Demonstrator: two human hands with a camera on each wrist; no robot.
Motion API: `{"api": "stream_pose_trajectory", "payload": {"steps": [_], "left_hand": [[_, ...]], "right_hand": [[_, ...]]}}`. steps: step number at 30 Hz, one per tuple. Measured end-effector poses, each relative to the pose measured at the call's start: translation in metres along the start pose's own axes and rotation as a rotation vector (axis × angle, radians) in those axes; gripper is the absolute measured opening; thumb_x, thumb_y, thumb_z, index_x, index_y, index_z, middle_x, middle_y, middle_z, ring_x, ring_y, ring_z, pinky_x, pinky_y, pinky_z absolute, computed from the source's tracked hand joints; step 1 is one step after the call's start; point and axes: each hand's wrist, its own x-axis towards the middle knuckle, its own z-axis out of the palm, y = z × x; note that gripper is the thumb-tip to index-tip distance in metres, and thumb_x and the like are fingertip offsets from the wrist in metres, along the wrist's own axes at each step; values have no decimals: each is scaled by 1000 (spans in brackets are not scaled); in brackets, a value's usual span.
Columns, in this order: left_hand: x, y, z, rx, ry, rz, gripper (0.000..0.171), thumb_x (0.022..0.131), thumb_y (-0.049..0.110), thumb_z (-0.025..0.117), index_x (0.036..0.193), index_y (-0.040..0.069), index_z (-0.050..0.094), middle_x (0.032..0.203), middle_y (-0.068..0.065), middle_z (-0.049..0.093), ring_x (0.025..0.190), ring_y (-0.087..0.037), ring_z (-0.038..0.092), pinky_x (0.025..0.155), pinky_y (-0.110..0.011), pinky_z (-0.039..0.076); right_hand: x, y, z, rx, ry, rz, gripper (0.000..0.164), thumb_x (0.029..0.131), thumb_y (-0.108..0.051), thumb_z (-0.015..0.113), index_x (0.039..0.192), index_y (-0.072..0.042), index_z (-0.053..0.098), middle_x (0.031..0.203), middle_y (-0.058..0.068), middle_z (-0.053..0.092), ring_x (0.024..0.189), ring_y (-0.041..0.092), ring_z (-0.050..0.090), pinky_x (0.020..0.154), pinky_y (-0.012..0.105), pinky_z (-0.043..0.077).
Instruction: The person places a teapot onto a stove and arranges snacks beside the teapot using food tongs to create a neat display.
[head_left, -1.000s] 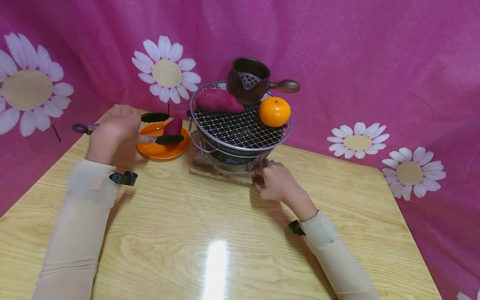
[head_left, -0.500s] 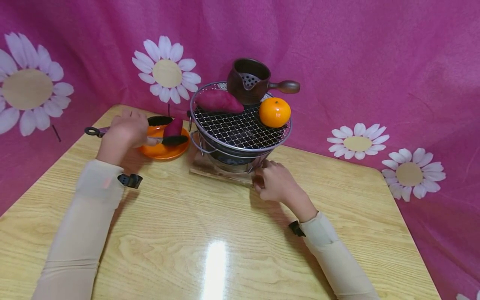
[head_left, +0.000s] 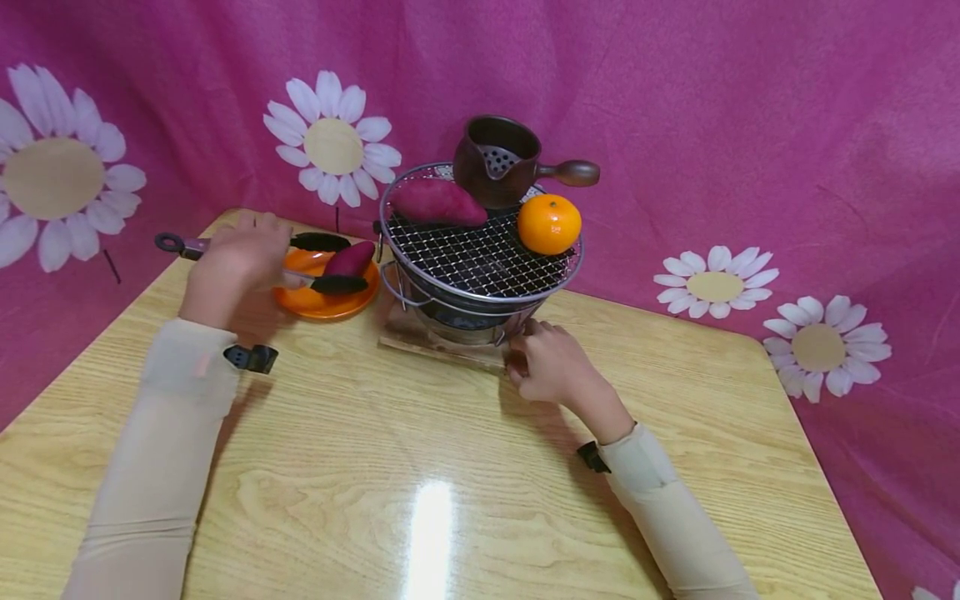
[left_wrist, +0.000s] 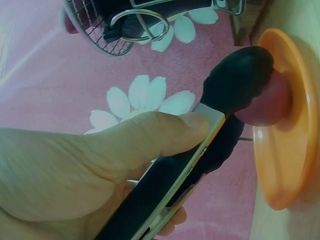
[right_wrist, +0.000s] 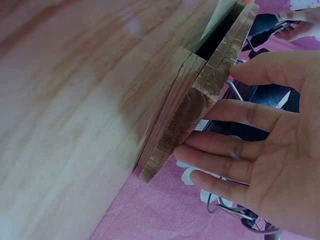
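Note:
My left hand (head_left: 240, 262) grips metal tongs (head_left: 339, 285) with dark tips. In the left wrist view my thumb lies along one arm of the tongs. The tips are spread around a purple sweet potato (head_left: 351, 259) on an orange plate (head_left: 322, 311); in that view one tip overlaps it. My right hand (head_left: 553, 362) is at the front right corner of the wooden board (head_left: 442, 352) under a round grill (head_left: 480, 283). The right wrist view shows its fingers fairly straight, fingertips right at the board's edge (right_wrist: 175, 132).
On the grill's wire mesh sit another sweet potato (head_left: 435, 202), a dark brown side-handled pot (head_left: 495, 179) and an orange citrus fruit (head_left: 550, 224). A pink cloth with daisies (head_left: 637, 100) hangs behind the wooden table (head_left: 337, 467).
My left hand and the tongs shifted right, then back a little left. The sweet potato on the plate now leans over to the right. My right hand has stayed put.

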Motion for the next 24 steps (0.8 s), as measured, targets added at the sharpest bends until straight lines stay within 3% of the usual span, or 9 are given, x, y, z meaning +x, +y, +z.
{"api": "stream_pose_trajectory", "payload": {"steps": [9,24], "left_hand": [[-5,-1,-3,-11,35,14,73,95,38,69,135,-17,43,133,-38,44,125,-55,36,105,-70,37],[-1,0,-1,11,29,9,76,96,42,68,135,-17,44,132,-37,45,123,-53,37,105,-68,39]], "right_hand": [[0,0,0,-1,-5,0,15,80,-21,71,72,-15,60,80,4,55,73,25,55,70,45,51],[-1,-1,1,-6,19,-8,14,79,-20,72,74,-15,60,81,5,56,72,26,54,68,44,50]]}}
